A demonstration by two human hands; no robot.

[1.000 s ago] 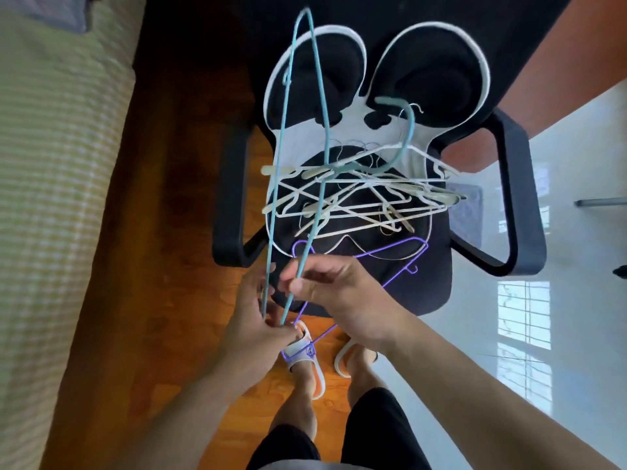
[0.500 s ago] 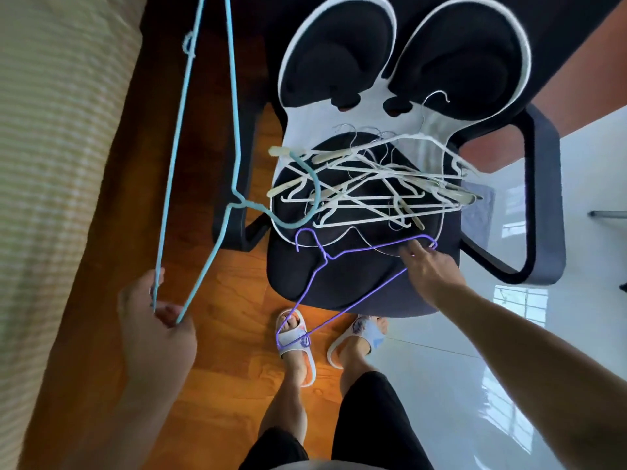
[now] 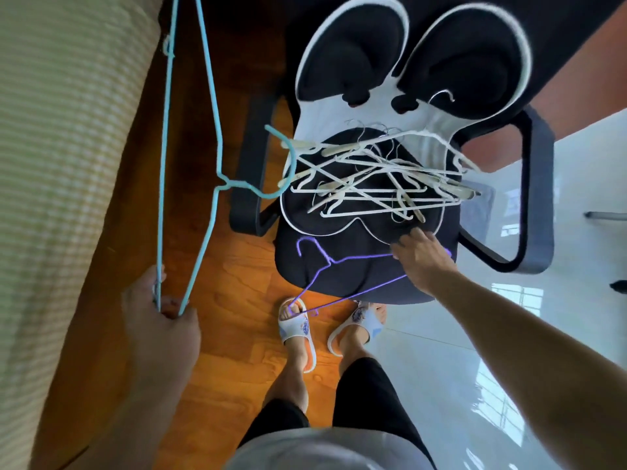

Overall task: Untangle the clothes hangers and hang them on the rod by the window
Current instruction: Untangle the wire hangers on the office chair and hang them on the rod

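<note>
A light blue wire hanger (image 3: pixel 234 183) hangs upside down at the left. My left hand (image 3: pixel 159 327) grips its lower corner, and its hook reaches toward the chair's left edge. A tangled pile of several white hangers (image 3: pixel 369 184) lies on the black chair seat (image 3: pixel 339 286). In front of the pile lies a thin purple hanger (image 3: pixel 366 257), one end sticking out past the seat over my left foot. My right hand (image 3: pixel 420 259) covers the purple hanger's right corner with its fingers curled on the wire.
The chair has black armrests on the left (image 3: pixel 244 184) and right (image 3: pixel 536 184) and a panda-print cushion (image 3: pixel 400 106). A bed with a striped cover (image 3: pixel 51 164) runs along the left. I stand in slippers (image 3: pixel 295 327) where the wooden floor meets glossy tile.
The blue hanger has come free of the pile and swung left in my left hand. My right hand let go of it and went to the purple hanger's right corner.
</note>
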